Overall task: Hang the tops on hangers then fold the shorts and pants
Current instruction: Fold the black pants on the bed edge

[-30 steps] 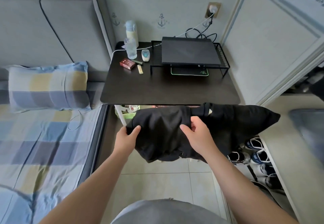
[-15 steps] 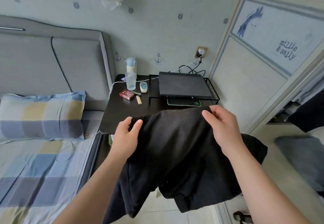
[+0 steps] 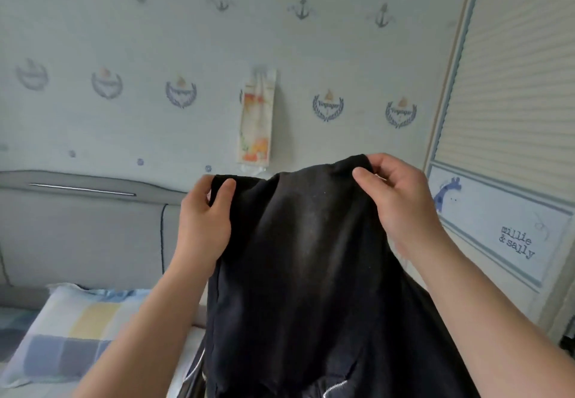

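**A:** Which step is this?

**B:** Sorting, I'd say. The black garment (image 3: pixel 298 257) is held up in the air in front of the wall, hanging free from its top edge, so the person can judge what it is.

**A:** How are the hands on it?

**B:** The left hand (image 3: pixel 203 223) pinches the left end of that edge, thumb on the near face and fingers behind. The right hand (image 3: pixel 395 201) pinches the right end, a little higher, with its fingers curled over the top.

**A:** Is it a top, or shorts?

**B:** I cannot tell. The cloth bunches in the middle, and only a bit of zip (image 3: pixel 334 390) shows low on the right.

**A:** And the next move?

**B:** That depends on the answer. A top needs a hanger, and none is in view. Shorts or pants need a flat surface, and the bed with its checked pillow (image 3: pixel 71 329) lies near on the left, under the headboard (image 3: pixel 87 220). Either way, the hands should probably draw apart first to pull the edge straight.
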`<state>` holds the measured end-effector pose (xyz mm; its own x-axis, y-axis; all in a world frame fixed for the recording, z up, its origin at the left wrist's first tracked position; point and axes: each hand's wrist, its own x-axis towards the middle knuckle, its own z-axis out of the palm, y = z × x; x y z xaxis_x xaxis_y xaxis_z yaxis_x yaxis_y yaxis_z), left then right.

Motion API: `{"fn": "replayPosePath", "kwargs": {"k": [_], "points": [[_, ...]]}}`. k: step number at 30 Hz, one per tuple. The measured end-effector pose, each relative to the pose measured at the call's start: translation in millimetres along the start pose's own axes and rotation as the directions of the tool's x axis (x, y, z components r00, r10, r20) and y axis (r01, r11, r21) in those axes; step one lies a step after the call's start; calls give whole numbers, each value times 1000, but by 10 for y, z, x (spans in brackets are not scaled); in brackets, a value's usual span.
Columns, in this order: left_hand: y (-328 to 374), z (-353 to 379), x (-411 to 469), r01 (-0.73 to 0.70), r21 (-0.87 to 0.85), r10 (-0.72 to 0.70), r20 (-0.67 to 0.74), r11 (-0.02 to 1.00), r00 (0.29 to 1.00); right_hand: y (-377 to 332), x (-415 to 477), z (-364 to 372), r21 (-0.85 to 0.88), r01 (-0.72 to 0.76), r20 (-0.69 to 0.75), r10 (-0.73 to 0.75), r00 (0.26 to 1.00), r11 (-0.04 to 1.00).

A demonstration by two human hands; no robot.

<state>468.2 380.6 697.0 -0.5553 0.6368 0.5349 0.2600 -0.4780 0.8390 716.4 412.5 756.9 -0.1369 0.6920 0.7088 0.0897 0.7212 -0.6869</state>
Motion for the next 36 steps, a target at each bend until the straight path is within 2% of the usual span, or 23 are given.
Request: {"fn": "replayPosePath", "kwargs": {"k": [3, 7, 13, 15, 20, 26, 30, 32, 34, 36], "points": [[479, -372, 417, -127, 7, 127, -85, 992, 988, -457, 359, 326, 76, 116, 24, -118, 993, 990], [1129, -1025, 856, -259, 96, 274, -200, 961, 941, -1017, 742, 861, 163, 217, 67, -230, 971, 963], [1928, -2174, 1228, -308, 250, 380, -334, 918, 863, -1708, 989, 1846, 350, 240, 156, -310, 938, 905], [2135, -2562, 1329, -231, 279, 324, -359, 932, 875, -1855, 959, 2213, 415, 207, 213, -316, 924, 886], [2433, -3314, 1390, 24, 113, 18, -354, 993, 935, -2062, 637, 3040, 508, 90, 445, -350, 824, 857], [2414, -3947, 1146, 133, -8, -124, -423, 991, 898, -2123, 138, 3930, 513, -87, 709, -364, 605, 854], [2259, -4317, 921, 223, 17, -195, -421, 975, 886, -2039, -89, 4378, 443, -162, 846, -351, 403, 882], [2154, -4492, 806, 261, 65, -215, -395, 963, 893, -1977, -152, 4576, 396, -145, 886, -336, 319, 907], [2023, -4658, 712, 258, 121, -202, -353, 958, 913, -1898, -180, 4782, 387, -121, 891, -337, 303, 914], [1888, -4783, 631, 278, 184, -201, -351, 943, 914, -1779, -189, 5019, 415, -144, 879, -354, 320, 898]]}}
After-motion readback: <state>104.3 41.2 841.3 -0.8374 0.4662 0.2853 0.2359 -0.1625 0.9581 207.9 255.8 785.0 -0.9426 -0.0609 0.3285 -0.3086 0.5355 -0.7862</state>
